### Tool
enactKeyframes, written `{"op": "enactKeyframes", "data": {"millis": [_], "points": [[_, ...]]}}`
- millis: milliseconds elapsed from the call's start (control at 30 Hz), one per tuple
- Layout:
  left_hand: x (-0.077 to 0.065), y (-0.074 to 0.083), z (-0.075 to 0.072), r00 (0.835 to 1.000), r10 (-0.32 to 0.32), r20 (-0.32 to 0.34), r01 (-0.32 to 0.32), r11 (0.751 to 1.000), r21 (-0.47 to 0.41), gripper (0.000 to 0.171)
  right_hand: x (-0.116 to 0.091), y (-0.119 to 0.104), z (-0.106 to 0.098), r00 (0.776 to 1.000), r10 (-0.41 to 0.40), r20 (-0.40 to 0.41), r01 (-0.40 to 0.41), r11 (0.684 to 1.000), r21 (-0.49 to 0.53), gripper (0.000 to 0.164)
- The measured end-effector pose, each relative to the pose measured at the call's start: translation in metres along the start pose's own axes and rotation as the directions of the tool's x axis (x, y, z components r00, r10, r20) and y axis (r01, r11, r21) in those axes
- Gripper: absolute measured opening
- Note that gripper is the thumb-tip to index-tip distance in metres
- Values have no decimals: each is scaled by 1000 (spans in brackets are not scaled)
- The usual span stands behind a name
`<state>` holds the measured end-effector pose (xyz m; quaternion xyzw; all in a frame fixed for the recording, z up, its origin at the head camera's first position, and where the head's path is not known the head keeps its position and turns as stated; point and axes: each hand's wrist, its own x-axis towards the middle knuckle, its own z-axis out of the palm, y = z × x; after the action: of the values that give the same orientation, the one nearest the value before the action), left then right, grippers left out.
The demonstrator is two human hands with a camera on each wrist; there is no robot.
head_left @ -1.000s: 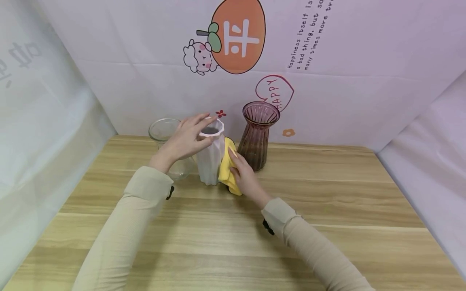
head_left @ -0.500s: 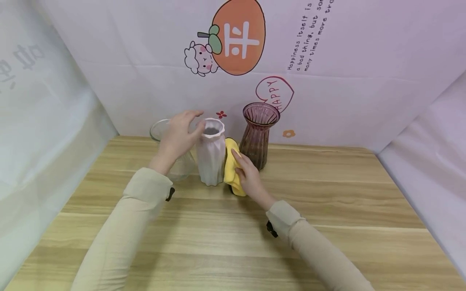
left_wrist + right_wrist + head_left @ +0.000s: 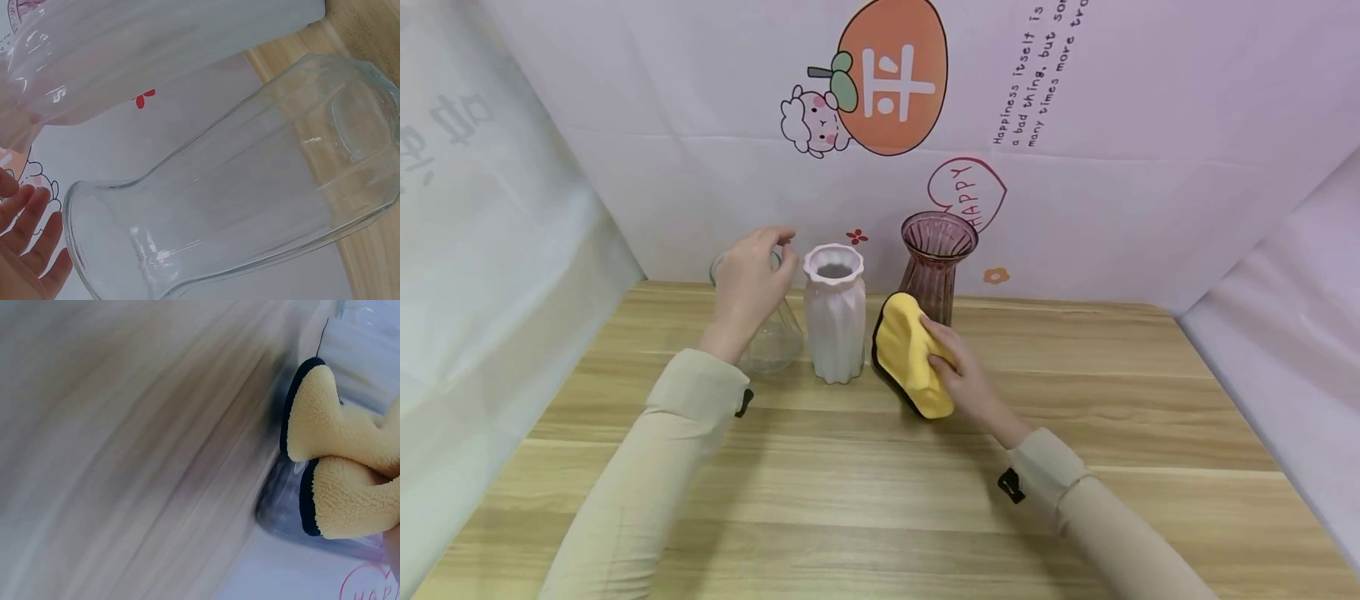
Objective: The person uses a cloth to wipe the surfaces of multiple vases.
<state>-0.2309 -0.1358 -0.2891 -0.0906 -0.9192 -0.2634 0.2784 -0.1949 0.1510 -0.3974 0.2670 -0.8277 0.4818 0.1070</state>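
Observation:
My left hand hovers over the clear glass vase at the left, its fingers loosely bent and holding nothing. In the left wrist view those fingers lie right beside the mouth of the clear vase. Upright in the middle stands a white fluted vase with a scalloped rim. My right hand grips a yellow plush cloth with dark edging, between the white vase and a purple ribbed glass vase. The cloth covers the purple vase's lower part. Folds of the cloth fill the right wrist view's right side.
All the vases stand in a row near the back of a wood-grain table. Behind them rises a white printed backdrop, and pale fabric hangs at the left side.
My left hand has moved left, away from the white vase's rim to the clear vase. My right hand has drawn the cloth rightward off the white vase's side, and the cloth shows more broadly.

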Motion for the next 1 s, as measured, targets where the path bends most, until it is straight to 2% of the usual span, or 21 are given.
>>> {"op": "enactKeyframes", "data": {"millis": [133,300,600,800,1000], "points": [[0,0,1,1000,-7,5,7,1000,10,30,-10,3,-16,999,49,7,-49,999,-24,56],[1,-1,2,1000,-5,4,5,999,32,30,-17,8,-33,998,62,6,-62,998,-31,55],[2,1,2,999,-50,-18,51,997,57,34,-30,20,-68,993,117,-6,-117,991,-69,52],[3,1,2,998,-58,-18,59,997,53,33,-35,33,-88,990,124,-67,-132,983,-124,53],[3,1,2,998,-59,-8,60,994,91,32,-34,44,-107,976,156,-154,-191,951,-244,53]]}}
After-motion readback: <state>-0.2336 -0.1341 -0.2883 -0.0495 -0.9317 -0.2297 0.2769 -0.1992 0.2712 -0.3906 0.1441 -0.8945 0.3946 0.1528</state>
